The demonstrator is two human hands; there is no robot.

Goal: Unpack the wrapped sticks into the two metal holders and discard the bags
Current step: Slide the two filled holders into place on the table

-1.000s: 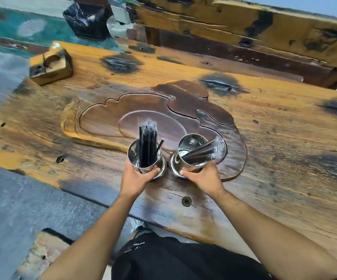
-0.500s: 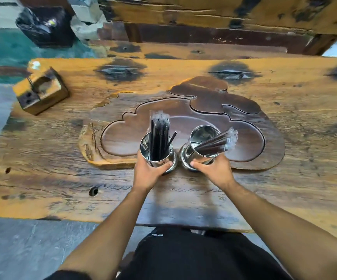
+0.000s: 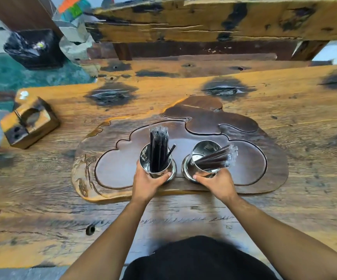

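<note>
You stood in a rustic tea-room or workshop-like setting: a weathered plank bench (image 3: 284, 122) carried a carved wooden tea tray (image 3: 272, 178), beside a bagged bin (image 3: 34, 47).

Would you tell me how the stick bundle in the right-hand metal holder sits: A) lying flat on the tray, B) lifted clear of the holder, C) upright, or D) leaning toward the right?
D: the bundle rests inside the right holder with its wrapped top slanting out over the rim to the right.
</note>
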